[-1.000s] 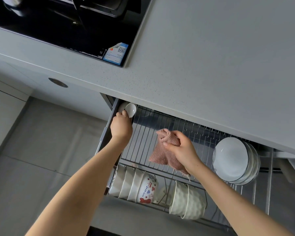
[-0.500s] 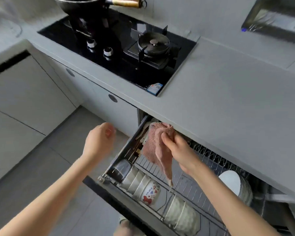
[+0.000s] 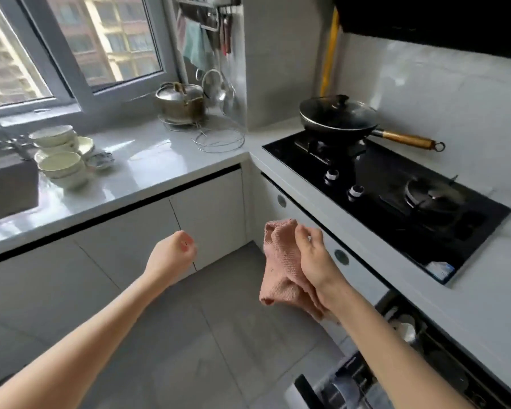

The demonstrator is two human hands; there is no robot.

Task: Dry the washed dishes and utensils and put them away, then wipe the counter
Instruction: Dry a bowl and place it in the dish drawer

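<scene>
The right hand (image 3: 313, 258) grips the pink cloth (image 3: 279, 270) bunched; the left hand (image 3: 171, 252) is curled loosely, empty. Stacked bowls (image 3: 61, 154) wait far left on the counter (image 3: 148, 169) beside the sink – damp glaze could slip from a one-handed lift – and the open drawer (image 3: 401, 335) at near right invites a bump

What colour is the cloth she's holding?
Pink, with a waffle weave; the cloth shows in the head view.

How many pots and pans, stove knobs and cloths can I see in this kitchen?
Pots and pans: 2, steel pot, black wok
Stove knobs: 2
Cloths: 2, pink cloth in the right hand, teal cloth hanging
Total: 6
</scene>
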